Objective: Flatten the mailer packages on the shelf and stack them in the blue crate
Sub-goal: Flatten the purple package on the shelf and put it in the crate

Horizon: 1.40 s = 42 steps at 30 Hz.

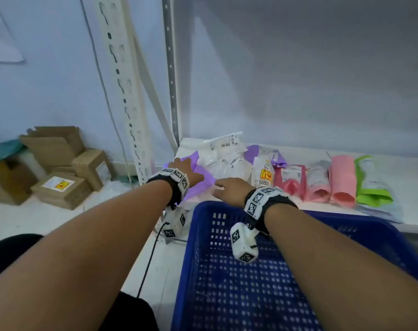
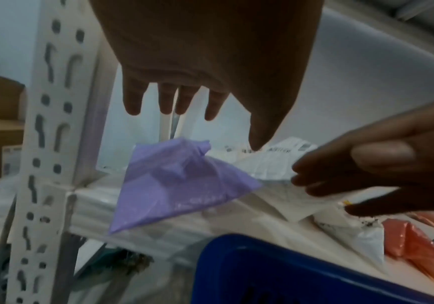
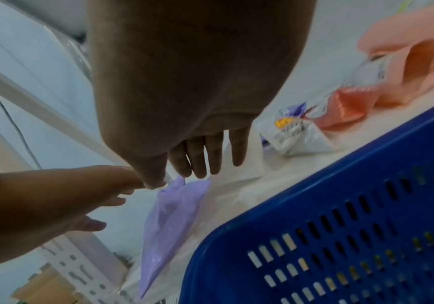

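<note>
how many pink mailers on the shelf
3: a dark pink plastic mailer right of the white labelled pouch, a pale pink rolled one beside it, then a salmon roll. Others may be hidden.

- The crate (image 1: 227,271) fills the lower right of the head view, its rim just beside the shelf (image 1: 394,177) edge.
- The post (image 1: 122,91) stands at the shelf's left corner, walling off that side.
- Mailers (image 1: 298,180) crowd the shelf front from centre to right.
- Above them the bay looks open up to the back wall, though that part is blurred.
- Boxes (image 1: 57,168) crowd the floor, lower left.
</note>
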### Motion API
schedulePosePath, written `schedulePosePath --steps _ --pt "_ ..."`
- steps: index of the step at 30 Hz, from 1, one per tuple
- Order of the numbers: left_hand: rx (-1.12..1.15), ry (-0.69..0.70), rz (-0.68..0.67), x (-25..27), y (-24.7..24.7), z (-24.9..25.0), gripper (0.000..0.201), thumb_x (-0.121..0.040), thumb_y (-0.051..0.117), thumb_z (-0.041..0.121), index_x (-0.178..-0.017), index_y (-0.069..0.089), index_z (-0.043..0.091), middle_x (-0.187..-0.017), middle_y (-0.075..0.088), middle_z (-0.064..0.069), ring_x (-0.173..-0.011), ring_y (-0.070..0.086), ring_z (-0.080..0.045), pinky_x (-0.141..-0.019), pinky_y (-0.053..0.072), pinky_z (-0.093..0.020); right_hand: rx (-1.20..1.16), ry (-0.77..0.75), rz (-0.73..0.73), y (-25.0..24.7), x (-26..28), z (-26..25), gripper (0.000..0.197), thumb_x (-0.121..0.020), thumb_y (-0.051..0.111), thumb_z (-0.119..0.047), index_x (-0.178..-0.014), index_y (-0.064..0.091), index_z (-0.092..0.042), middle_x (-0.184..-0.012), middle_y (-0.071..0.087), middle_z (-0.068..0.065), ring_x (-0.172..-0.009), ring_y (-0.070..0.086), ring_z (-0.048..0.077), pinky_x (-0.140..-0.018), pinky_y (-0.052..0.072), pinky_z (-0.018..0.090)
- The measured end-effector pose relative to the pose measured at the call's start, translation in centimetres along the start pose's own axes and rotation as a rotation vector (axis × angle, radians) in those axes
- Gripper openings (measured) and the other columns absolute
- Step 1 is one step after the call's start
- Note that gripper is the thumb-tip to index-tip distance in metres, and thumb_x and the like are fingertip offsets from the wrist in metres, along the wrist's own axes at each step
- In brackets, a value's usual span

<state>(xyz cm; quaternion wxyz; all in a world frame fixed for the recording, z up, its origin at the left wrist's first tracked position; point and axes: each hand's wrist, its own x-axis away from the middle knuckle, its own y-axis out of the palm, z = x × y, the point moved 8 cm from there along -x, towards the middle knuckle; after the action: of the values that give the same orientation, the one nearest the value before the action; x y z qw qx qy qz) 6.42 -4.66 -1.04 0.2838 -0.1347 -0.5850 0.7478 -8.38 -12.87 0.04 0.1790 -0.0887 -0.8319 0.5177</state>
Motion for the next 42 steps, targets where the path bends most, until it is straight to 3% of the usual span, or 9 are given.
schedulePosePath --steps 6,13,19,24,27,30,36,39,42 --pt "0.111 -0.078 0.077 -0.8 2.8 -2.1 0.098 -0.078 0.056 0.071 -0.154 0.017 0.022 -0.155 0.02 -0.02 -0.143 0.022 -0.038 -0.111 0.031 -0.05 -0.047 0.03 0.032 3.0 -4.6 -0.8 0.033 -0.099 0.044 -0.02 -0.128 0.057 -0.01 -0.126 0.062 0.013 -0.112 0.057 0.028 -0.092 0.043 0.033" --pt "0.179 -0.083 0.032 -2.9 4.5 -2.2 0.104 -0.055 0.052 0.079 -0.14 0.034 0.023 -0.131 0.04 -0.013 -0.122 0.04 -0.035 -0.094 0.041 -0.049 -0.103 0.095 0.159 2.9 -8.1 0.3 0.029 -0.089 0.047 -0.017 -0.112 0.06 -0.006 -0.111 0.063 0.013 -0.103 0.062 0.033 -0.087 0.05 0.038" --pt "0.152 0.023 0.02 -3.3 5.2 -2.0 0.092 -0.069 0.064 0.065 -0.145 0.029 0.027 -0.14 0.038 -0.011 -0.132 0.036 -0.034 -0.103 0.039 -0.053 -0.091 0.188 0.205 2.0 -8.4 3.3 0.054 -0.09 0.051 -0.016 -0.142 0.04 -0.007 -0.143 0.045 0.015 -0.131 0.045 0.032 -0.106 0.041 0.041" --pt "-0.016 0.209 -0.048 -3.7 5.3 -1.2 0.079 -0.081 0.058 0.034 -0.151 0.021 0.043 -0.161 0.023 0.01 -0.152 -0.001 -0.024 -0.117 -0.008 -0.061 -0.123 0.233 0.238 1.3 -8.1 4.9 0.066 -0.09 0.049 -0.014 -0.151 0.025 -0.005 -0.153 0.033 0.017 -0.14 0.035 0.033 -0.111 0.035 0.041" --pt "0.029 0.261 -0.118 -3.5 5.2 -0.9 0.082 -0.08 0.048 0.012 -0.149 0.024 0.048 -0.16 0.022 0.018 -0.153 -0.004 -0.017 -0.116 -0.019 -0.052 -0.105 0.256 0.228 1.4 -7.8 5.9 0.067 -0.092 0.049 -0.016 -0.153 0.023 -0.007 -0.155 0.032 0.015 -0.14 0.036 0.032 -0.11 0.038 0.041" --pt "0.078 0.258 -0.091 -3.5 5.0 -0.6 0.077 -0.083 0.052 0.014 -0.15 0.028 0.042 -0.158 0.029 0.011 -0.151 0.009 -0.015 -0.12 -0.009 -0.054 -0.084 0.257 0.23 1.5 -7.7 6.6 0.065 -0.092 0.049 -0.017 -0.153 0.025 -0.01 -0.154 0.035 0.012 -0.139 0.038 0.03 -0.107 0.04 0.041" --pt "-0.057 0.163 -0.059 -3.6 6.9 0.4 0.105 -0.073 0.057 0.077 -0.155 0.006 0.037 -0.163 0.007 0.0 -0.151 0.004 -0.026 -0.11 0.01 -0.072 -0.048 0.254 0.269 1.4 -7.5 7.0 0.065 -0.092 0.048 -0.018 -0.152 0.026 -0.015 -0.148 0.043 0.01 -0.132 0.046 0.029 -0.095 0.043 0.038" --pt "-0.073 0.154 -0.106 -4.0 7.4 0.7 0.103 -0.073 0.067 0.044 -0.154 0.004 0.036 -0.16 0.013 -0.004 -0.148 0.015 -0.03 -0.107 0.024 -0.072 -0.064 0.225 0.3 1.2 -7.3 7.1 0.066 -0.091 0.048 -0.017 -0.153 0.025 -0.02 -0.137 0.054 0.008 -0.122 0.054 0.028 -0.085 0.043 0.034" --pt "0.124 0.175 -0.056 -4.7 4.8 0.7 0.072 -0.078 0.058 0.022 -0.144 0.029 0.027 -0.132 0.049 -0.008 -0.121 0.053 -0.033 -0.093 0.049 -0.047 -0.099 0.168 0.343 0.9 -7.1 6.8 0.062 -0.091 0.047 -0.015 -0.15 0.031 -0.022 -0.122 0.063 0.007 -0.109 0.06 0.028 -0.086 0.049 0.036"
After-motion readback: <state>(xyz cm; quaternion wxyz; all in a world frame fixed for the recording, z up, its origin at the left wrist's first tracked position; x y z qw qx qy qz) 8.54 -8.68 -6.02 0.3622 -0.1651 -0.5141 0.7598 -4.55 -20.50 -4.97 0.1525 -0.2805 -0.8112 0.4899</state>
